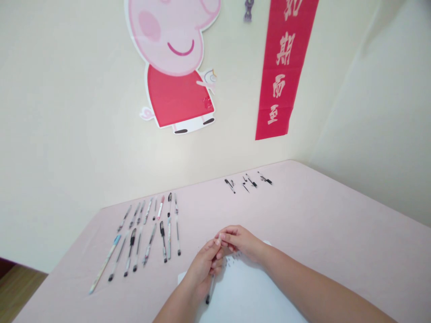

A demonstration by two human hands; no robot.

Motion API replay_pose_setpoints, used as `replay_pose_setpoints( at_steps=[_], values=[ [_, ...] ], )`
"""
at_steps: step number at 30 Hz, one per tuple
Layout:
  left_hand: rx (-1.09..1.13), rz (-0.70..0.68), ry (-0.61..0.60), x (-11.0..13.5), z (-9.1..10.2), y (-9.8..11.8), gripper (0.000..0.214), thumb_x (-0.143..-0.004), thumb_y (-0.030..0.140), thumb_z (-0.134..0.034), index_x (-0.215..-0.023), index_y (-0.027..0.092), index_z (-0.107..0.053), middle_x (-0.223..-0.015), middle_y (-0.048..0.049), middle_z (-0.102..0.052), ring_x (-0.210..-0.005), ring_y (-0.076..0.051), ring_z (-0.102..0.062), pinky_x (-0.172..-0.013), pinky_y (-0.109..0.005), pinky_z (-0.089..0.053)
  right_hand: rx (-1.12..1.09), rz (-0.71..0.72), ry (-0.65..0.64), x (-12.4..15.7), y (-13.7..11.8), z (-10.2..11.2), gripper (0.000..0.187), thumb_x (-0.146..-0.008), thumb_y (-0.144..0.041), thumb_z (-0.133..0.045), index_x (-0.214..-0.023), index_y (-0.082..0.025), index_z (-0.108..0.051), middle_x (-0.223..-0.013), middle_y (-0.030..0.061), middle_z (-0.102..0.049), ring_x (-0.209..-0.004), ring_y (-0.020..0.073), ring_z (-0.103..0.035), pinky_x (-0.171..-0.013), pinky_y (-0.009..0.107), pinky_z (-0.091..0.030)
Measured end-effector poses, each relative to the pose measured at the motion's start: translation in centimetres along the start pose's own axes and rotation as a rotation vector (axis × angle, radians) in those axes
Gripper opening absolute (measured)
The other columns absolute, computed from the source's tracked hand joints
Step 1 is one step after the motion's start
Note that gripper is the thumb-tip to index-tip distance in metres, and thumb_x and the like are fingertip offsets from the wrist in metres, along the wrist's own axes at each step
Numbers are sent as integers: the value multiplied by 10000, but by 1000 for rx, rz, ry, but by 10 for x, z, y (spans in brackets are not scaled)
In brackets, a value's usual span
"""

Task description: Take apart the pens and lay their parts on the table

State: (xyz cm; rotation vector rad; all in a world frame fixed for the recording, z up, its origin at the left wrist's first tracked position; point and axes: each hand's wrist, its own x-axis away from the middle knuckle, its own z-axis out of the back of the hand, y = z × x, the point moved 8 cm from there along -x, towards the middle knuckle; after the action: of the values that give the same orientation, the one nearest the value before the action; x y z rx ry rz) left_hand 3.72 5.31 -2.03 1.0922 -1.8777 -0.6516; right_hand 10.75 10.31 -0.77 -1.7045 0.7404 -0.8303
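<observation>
My left hand (205,264) is closed around a slim pen (210,289) with a clear barrel. Its dark end sticks out below my palm, pointing toward me. My right hand (240,241) meets the left at the fingertips, with thumb and finger pinched at the pen's upper end, where a small pale bit shows. Exactly what lies between those fingertips is mostly hidden. Both hands are over a white sheet (252,291) on the table. Several tiny grey marks or pieces (232,259) show on the sheet just beneath my right hand.
Several pens (129,252) lie in two rough rows on the pink tabletop (313,215) at left. Small black pen parts (251,180) form groups near the back edge. Behind the table stands a wall with a pig cutout (180,96) and a red banner (281,76).
</observation>
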Motion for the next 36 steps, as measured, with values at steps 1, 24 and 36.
replay_pose_setpoints(
  at_steps=[1,24,36],
  values=[
    [-1,3,-1,0,0,0,318,-691,405,-666,-767,151,-490,-531,84,-360,-369,10,-197,-371,-152,-57,1,2,1,0,0,0,398,-654,-496,-681,-816,-134,-665,-559,-37,-511,-421,38,-365,-427,201,-238],
    [116,-16,-26,-2,-2,-2,279,-700,353,-678,-749,125,-524,-564,67,-400,-384,19,-225,-353,-109,-128,-4,0,-47,1,-3,-6,385,-692,-489,-642,-812,-123,-658,-549,-14,-559,-426,42,-342,-432,196,-207],
    [20,18,-19,-2,-1,-2,333,-680,416,-676,-751,140,-503,-527,87,-351,-376,17,-161,-370,-136,-61,-20,14,-40,0,1,-3,372,-686,-475,-663,-804,-123,-662,-537,-39,-489,-432,38,-342,-441,202,-214]
  ],
)
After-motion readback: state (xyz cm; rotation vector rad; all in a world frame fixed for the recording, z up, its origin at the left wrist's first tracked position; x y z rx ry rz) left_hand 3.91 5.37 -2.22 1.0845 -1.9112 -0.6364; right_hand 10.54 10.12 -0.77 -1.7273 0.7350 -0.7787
